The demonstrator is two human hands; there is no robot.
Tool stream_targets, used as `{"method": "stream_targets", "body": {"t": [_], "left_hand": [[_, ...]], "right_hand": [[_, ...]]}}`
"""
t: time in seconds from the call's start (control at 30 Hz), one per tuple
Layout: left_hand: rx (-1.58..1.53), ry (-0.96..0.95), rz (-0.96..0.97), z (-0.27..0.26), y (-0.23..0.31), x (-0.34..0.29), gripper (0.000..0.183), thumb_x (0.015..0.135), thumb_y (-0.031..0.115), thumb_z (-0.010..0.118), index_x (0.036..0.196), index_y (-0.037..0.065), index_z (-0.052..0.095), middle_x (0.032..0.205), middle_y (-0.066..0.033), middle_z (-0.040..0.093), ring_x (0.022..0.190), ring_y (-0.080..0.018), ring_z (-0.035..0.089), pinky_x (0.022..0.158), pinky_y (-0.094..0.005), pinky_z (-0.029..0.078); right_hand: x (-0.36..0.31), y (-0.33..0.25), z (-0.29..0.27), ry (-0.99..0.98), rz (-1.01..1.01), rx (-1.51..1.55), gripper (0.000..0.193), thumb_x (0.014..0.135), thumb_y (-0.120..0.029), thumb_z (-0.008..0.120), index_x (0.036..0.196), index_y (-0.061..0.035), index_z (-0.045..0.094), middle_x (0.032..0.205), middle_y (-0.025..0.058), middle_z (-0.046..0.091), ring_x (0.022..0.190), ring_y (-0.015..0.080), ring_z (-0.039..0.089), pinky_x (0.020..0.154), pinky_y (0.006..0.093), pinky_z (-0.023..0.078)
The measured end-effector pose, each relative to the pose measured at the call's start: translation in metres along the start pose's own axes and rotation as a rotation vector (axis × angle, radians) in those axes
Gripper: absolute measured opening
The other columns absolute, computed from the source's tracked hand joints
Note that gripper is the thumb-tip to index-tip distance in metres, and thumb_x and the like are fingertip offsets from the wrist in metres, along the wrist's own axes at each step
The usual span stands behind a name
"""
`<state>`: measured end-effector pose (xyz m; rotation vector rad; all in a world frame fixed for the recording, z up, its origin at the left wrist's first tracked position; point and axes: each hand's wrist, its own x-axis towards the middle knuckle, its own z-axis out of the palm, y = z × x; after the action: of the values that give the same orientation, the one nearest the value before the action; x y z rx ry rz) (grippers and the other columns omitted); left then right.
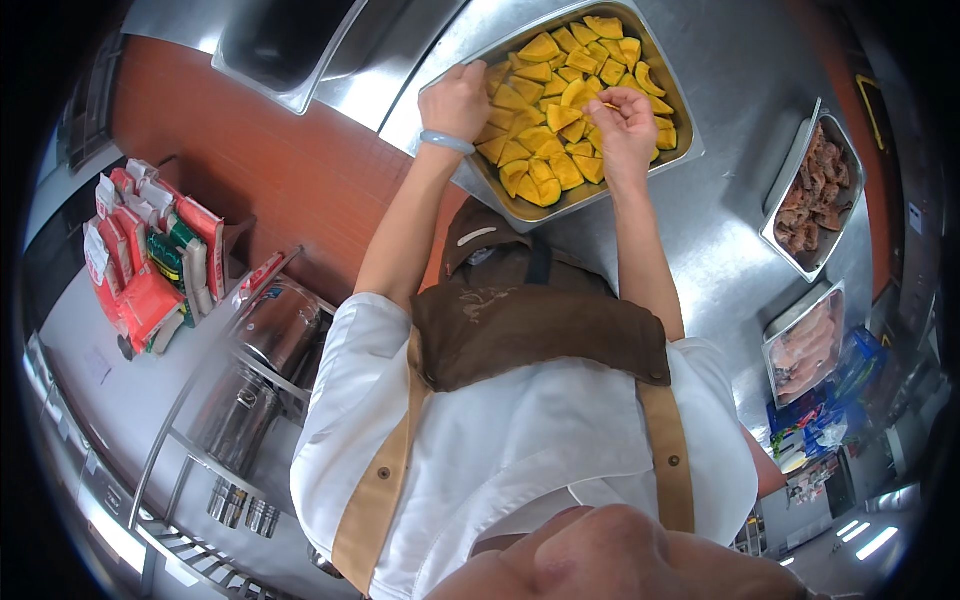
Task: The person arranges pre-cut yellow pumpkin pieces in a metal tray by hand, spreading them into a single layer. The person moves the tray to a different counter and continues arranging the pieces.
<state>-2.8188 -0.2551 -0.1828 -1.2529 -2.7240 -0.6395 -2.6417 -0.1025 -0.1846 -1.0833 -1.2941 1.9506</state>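
A deep metal tray point(692, 150) holds many slices of yellow-orange pumpkin point(567, 170) with dark green skin, spread across its bottom. My left hand point(456, 104), with a pale bracelet at the wrist, is closed at the tray's left rim; its fingertips are partly hidden. Over the right half of the tray, the thumb and fingers of my right hand point(627, 125) are pinched together on a pumpkin slice point(577, 95) among the others.
The tray rests on a steel counter point(715, 240). To the right stand a tray of dark cooked-looking meat point(822, 185) and a tray of pale meat point(805, 350). A black-lined metal pan point(280, 45) is at upper left. Red and white bags point(140, 250) sit on the left.
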Motion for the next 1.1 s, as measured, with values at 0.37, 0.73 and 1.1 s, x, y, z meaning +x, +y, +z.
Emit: {"method": "stream_targets", "body": {"t": [0.37,0.73,1.1], "left_hand": [[-0.194,0.031,0.093,-0.039,0.004,-0.053,0.033,0.08,0.005,0.074,0.113,0.011,0.075,0.098,-0.0073,0.072,0.089,-0.0277,0.065,0.078,-0.0395,0.054],[-0.164,-0.186,0.16,0.036,0.067,-0.06,0.048,0.077,0.018,0.081,0.124,0.014,0.069,0.121,-0.0046,0.069,0.11,-0.03,0.06,0.089,-0.0441,0.047],[-0.151,-0.217,0.113,0.047,0.085,-0.06,0.044,0.076,0.02,0.083,0.118,0.013,0.071,0.115,-0.0043,0.071,0.11,-0.0293,0.061,0.088,-0.0448,0.048]], "right_hand": [[0.008,-0.031,-0.108,0.152,-0.003,0.22,0.024,0.094,0.006,0.065,0.118,0.007,0.062,0.106,0.014,0.067,0.094,0.0242,0.07,0.082,0.0324,0.059],[-0.028,-0.022,-0.142,0.134,0.095,0.191,0.021,0.095,0.001,0.064,0.116,0.002,0.062,0.112,0.017,0.069,0.098,0.0288,0.068,0.087,0.0399,0.055],[-0.03,-0.04,-0.139,0.013,0.141,0.246,0.028,0.096,-0.001,0.064,0.123,0.0029,0.059,0.113,0.0141,0.065,0.099,0.027,0.069,0.084,0.037,0.056]]}}
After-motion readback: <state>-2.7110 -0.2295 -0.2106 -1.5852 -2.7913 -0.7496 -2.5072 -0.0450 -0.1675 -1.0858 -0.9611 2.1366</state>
